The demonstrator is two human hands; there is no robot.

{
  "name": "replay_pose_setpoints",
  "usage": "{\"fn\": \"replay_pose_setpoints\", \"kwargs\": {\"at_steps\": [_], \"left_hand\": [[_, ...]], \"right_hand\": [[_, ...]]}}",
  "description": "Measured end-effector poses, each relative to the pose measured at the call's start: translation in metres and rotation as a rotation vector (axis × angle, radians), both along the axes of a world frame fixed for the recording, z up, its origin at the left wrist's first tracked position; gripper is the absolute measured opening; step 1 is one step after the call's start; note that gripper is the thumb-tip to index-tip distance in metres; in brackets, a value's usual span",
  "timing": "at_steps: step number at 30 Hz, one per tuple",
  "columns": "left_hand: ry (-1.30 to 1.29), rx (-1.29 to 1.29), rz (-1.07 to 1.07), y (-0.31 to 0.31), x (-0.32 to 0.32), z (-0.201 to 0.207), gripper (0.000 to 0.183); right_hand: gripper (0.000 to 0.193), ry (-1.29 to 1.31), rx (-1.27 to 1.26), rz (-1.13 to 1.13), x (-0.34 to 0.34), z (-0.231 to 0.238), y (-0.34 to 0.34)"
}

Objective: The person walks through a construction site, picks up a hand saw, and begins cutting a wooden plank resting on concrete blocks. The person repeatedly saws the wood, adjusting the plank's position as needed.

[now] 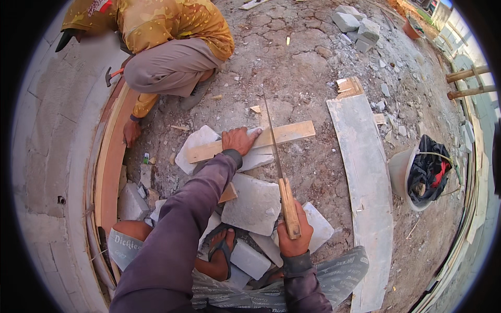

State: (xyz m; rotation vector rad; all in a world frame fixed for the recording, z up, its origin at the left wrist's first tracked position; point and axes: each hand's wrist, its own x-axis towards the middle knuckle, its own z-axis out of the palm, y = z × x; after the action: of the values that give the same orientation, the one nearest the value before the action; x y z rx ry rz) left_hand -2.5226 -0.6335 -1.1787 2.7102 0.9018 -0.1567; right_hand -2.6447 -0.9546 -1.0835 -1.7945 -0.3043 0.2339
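A short wooden plank (292,132) lies across pale broken blocks. My left hand (239,141) grips it from above near its middle, fingers wrapped over the top. In my right hand (295,229) is a handsaw (275,148), held by its wooden handle. The saw's long, narrow blade points away from me and crosses the plank to the right of my left hand. Whether the teeth have cut into the wood cannot be made out. Under the plank's left part sits a whitish block (196,142); a larger grey block (251,203) is nearer to me.
At the far left a co-worker (172,47) crouches with a hammer (111,76), one hand on a long board (112,156). To my right lies a long grey board (365,182), then a bucket (402,172) holding a black bag. Rubble (360,28) is piled at the back.
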Motion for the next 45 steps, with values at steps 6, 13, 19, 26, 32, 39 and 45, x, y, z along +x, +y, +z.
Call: {"fn": "replay_pose_setpoints", "kwargs": {"at_steps": [6,13,19,26,32,39,45], "left_hand": [[-0.008,0.08,-0.019,-0.012,-0.006,0.011,0.074],[-0.018,0.102,-0.037,-0.011,-0.004,-0.005,0.07],[-0.309,0.135,-0.342,-0.005,-0.012,-0.011,0.069],[-0.342,0.025,-0.488,-0.006,-0.01,-0.019,0.069],[-0.286,-0.049,-0.326,-0.019,0.003,-0.008,0.059],[-0.151,-0.009,0.033,-0.042,0.024,0.001,0.064],[-0.142,0.023,0.016,-0.039,0.025,-0.006,0.069]], "right_hand": [[0.062,0.001,0.007,-0.026,0.007,0.004,-0.001],[0.061,-0.055,0.004,-0.047,0.03,0.046,-0.024],[0.06,-0.189,-0.049,-0.025,0.031,0.039,-0.035],[0.06,0.009,-0.027,-0.137,0.016,0.022,-0.049],[0.059,-0.136,-0.049,-0.043,0.018,0.016,-0.041],[0.057,-0.166,-0.058,-0.008,0.015,0.01,-0.03],[0.058,-0.179,-0.09,0.016,0.017,0.008,-0.026]]}}
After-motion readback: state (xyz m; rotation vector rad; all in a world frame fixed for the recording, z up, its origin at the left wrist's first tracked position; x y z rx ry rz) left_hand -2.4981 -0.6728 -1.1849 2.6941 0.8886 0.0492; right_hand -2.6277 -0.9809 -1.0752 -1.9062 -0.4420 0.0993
